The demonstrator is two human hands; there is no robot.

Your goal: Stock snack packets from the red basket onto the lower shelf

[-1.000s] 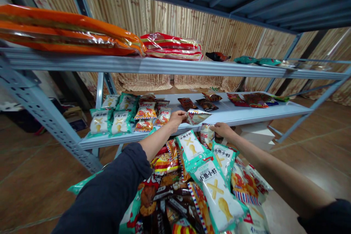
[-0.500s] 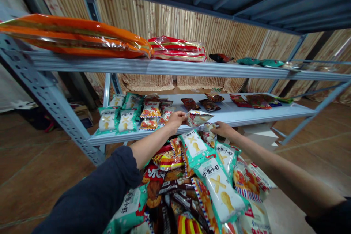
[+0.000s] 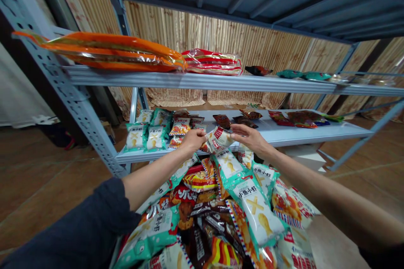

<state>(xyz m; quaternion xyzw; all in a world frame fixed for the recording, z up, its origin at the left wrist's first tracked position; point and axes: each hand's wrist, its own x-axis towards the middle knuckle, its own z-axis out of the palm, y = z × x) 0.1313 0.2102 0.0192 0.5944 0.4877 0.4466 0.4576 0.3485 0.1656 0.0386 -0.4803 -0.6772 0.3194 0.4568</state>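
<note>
The small white bag [image 3: 218, 139] is held up at the front edge of the lower shelf [image 3: 284, 135], above the heap of snack bags [image 3: 202, 208] in front of that shelf. Its likeliest trouble is a slip: the left hand [image 3: 194, 141] has only one end, and the wrapper looks slick. If that pinch loosened, the bag could drop short of the shelf onto the heap. The loosely stacked teal bag [image 3: 257, 210], lying in front of the shelf, could slide towards the floor [image 3: 350, 193] if a forearm brushed it. The left knuckles are also near the striped bags [image 3: 180, 128] on the shelf's left part, so a careless sideways move could knock them askew.

The left forearm slants up towards the shelf from the lower left, thumb and fingers clamped on the bag's left end. The right hand [image 3: 251, 138] comes from the opposite side, back upward, fingers pointing left at the bag's other end; whether they grip it or merely touch it, one cannot tell. The hands are apart, with the bag between them.
</note>
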